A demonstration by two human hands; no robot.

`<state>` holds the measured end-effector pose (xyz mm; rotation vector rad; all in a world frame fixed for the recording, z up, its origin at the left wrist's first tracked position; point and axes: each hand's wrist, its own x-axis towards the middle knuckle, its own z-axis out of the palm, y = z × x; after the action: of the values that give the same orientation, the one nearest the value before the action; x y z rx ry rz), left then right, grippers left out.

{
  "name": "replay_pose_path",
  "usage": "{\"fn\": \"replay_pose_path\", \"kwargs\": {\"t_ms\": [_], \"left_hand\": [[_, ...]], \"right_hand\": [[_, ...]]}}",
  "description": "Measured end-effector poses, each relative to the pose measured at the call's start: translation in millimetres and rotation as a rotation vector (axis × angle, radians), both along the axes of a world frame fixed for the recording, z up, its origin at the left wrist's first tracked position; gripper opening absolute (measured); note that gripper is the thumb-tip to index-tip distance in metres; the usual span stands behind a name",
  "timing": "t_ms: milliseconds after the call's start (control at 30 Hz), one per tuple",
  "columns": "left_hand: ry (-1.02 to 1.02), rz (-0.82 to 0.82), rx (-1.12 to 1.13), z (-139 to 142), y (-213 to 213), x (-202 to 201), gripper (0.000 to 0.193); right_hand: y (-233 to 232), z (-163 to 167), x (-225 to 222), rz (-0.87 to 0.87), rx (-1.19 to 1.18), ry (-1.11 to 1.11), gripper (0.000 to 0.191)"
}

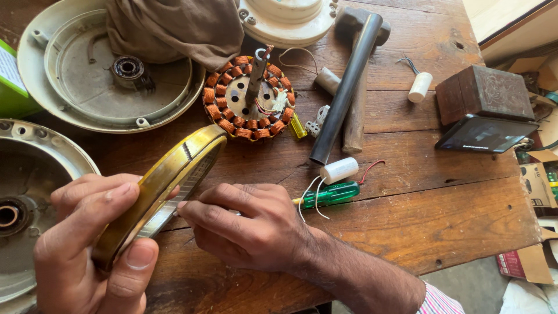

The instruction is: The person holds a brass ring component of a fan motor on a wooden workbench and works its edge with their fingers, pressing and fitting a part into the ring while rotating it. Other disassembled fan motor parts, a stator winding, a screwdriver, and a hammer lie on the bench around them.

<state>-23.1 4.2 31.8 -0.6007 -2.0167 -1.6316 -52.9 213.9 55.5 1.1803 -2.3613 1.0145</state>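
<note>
My left hand (87,238) grips a brass-coloured metal ring (163,180) with a ribbed steel inner band, holding it on edge over the wooden table (418,192). My right hand (250,224) is closed around the green-handled screwdriver (328,195), its tip end hidden under my fingers against the ring's inner side. A round stator with copper windings (249,96) and an upright shaft lies just beyond the ring.
A grey round motor cover (87,87) under a brown cloth (174,29) lies at the back left; another cover (29,192) sits at the left edge. A black pipe (346,93), two white capacitors (340,170) (419,87), a wooden block (483,93) and a dark phone (485,135) lie right.
</note>
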Motion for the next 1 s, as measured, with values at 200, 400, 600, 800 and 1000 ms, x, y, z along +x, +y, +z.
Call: {"fn": "replay_pose_path", "kwargs": {"t_ms": [200, 400, 600, 800, 1000], "left_hand": [[-0.010, -0.017, 0.036, -2, 1, 3, 0.037], [-0.030, -0.018, 0.043, -3, 0, 2, 0.038], [-0.039, -0.033, 0.066, -2, 1, 3, 0.040], [-0.027, -0.035, 0.059, 5, 4, 0, 0.040], [-0.044, 0.028, -0.078, 7, 1, -1, 0.045]], "right_hand": [[0, -1, 0, -0.003, -0.004, 0.006, 0.034], [0, -1, 0, 0.003, -0.012, 0.001, 0.034], [1, 1, 0, 0.003, -0.011, 0.002, 0.034], [2, 4, 0, 0.002, -0.011, -0.006, 0.033], [3, 4, -1, 0.004, -0.010, -0.010, 0.034]]}}
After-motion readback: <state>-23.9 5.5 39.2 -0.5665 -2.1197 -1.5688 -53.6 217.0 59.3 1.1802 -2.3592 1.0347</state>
